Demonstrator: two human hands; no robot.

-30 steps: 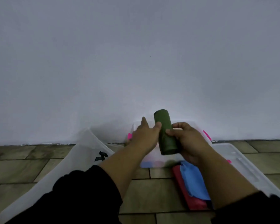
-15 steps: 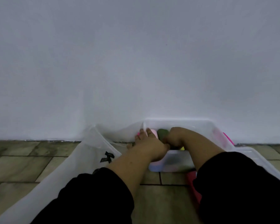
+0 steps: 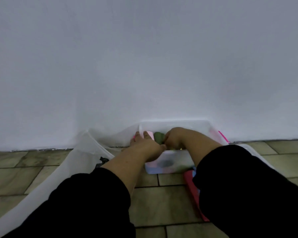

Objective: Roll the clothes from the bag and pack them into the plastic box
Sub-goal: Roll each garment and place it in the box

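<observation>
Both hands inside the plastic box, which sits on the floor hard against the wall. Left hand spread over the near rim, fingers flat against a pink roll; no closed grip there. Right hand curled down beside the green roll, standing on end between the two hands; whether that grip is clenched on it or merely pressing, cannot tell.

Risks, as judged: green roll springing loose and unrolling once let go, if not wedged tight against the pink one; box sliding or tipping toward the near side under the weight of both forearms on its rim.

Little room left: wall directly behind the box, bag slumped at its left, lid and folded red and blue clothes at its right. Clearest exit straight up and back toward the body, over bare floor tiles.
</observation>
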